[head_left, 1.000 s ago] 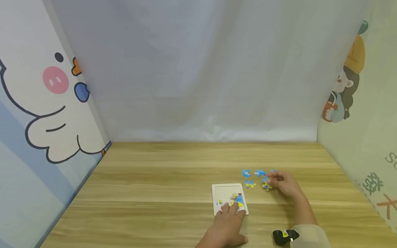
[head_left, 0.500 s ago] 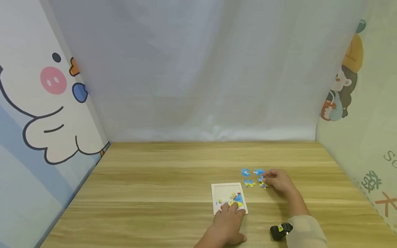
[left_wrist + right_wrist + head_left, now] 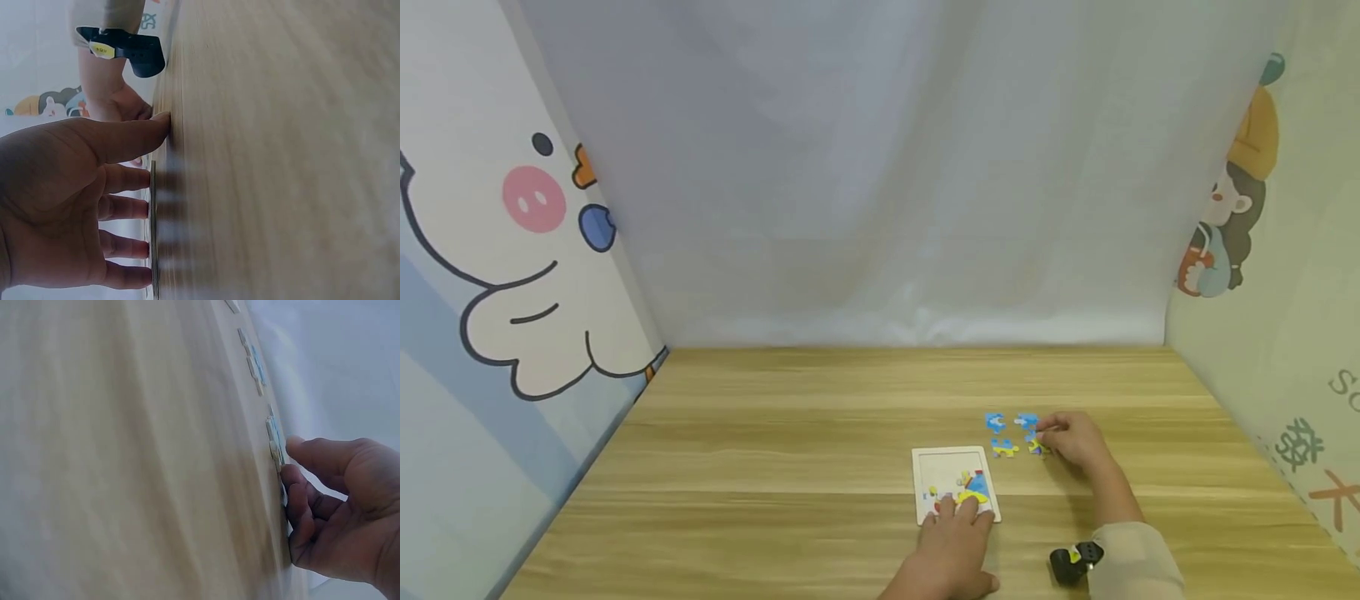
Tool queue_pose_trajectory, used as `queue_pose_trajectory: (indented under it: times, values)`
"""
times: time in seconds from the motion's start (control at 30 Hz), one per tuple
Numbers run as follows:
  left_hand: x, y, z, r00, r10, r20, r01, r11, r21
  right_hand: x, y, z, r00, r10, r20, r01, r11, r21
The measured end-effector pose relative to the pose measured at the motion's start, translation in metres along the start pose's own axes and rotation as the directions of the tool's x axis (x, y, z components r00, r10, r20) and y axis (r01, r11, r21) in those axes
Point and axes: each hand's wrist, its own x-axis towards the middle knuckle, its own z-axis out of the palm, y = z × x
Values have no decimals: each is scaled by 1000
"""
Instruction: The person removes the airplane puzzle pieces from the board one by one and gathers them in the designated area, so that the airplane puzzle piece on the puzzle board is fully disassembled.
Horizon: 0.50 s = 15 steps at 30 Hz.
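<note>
And your left hand (image 3: pixel 952 546), fingers spread, rests on the tray (image 3: pixel 938 468) (printed pieces (image 3: pixel 977 487) inside); your right hand (image 3: pixel 1077 442) holds curled fingers by loose pieces (image 3: pixel 1003 450), pinch unclear!

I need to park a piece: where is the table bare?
Widest free patch: the table left of the puzzle board, out to the printed left panel. Another lies between the loose pieces and the grey curtain. Crowded: off the board's upper right corner, where those pieces cluster at the right hand, and the board's near edge, under the left hand.
</note>
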Motion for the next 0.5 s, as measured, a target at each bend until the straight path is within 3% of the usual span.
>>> queue_pose_trajectory:
  times: [0.5]
  values:
    - [7, 1, 6, 1000, -26, 3, 25, 999, 30, -23, -12, -9, 996, -46, 74, 47, 999, -6]
